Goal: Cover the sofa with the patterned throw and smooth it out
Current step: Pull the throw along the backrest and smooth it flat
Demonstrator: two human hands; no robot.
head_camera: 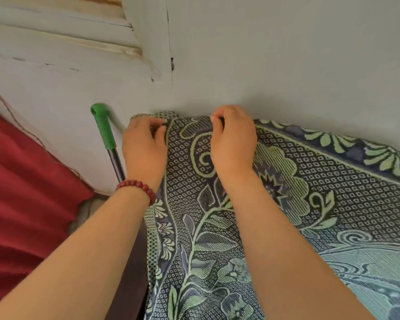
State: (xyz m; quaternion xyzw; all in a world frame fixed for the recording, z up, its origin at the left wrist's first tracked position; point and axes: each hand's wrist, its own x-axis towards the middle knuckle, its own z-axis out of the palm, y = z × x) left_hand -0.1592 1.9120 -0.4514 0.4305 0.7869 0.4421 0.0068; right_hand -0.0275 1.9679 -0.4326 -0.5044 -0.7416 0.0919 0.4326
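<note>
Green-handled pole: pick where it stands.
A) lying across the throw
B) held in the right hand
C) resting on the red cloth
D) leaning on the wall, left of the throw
D: the pole leans against the wall just left of the throw, while the left hand and the right hand both pinch the throw's top edge, not the pole.

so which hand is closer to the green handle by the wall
Left. The left hand pinches the throw right beside the green handle; the right hand grips its top edge farther off.
</note>
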